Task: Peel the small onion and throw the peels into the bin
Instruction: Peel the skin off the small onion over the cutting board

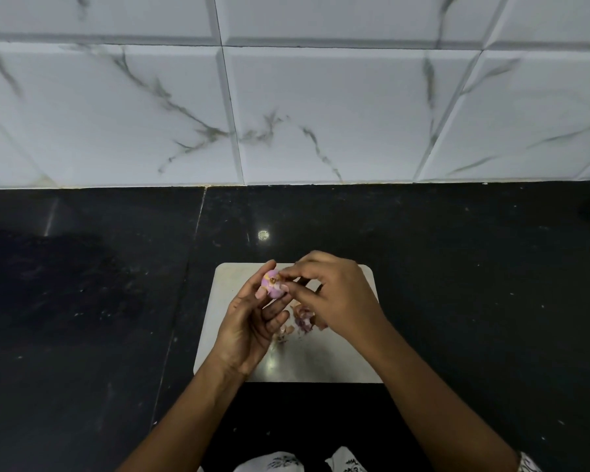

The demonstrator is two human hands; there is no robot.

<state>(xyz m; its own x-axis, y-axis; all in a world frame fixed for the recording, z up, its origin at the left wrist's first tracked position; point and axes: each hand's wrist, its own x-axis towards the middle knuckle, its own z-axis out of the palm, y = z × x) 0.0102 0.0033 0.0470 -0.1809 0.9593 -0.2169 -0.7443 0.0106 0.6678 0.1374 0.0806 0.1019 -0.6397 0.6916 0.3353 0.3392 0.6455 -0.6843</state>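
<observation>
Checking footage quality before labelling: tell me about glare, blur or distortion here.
Head view: a small lamp glare spot on the black counter; the right hand slightly motion-blurred; the onion in the left hand fairly sharp; wide-angle bending of the wall tiles.

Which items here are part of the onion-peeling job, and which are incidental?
In use: small onion held by left hand; right hand picking at it; peels; cutting board.
Incidental: black counter; tiled wall. No bin visible.

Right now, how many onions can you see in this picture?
1. The small onion is held above the cutting board in the left hand, while the right hand picks at it. Only loose peels lie on the board; the hands may hide more.
</observation>
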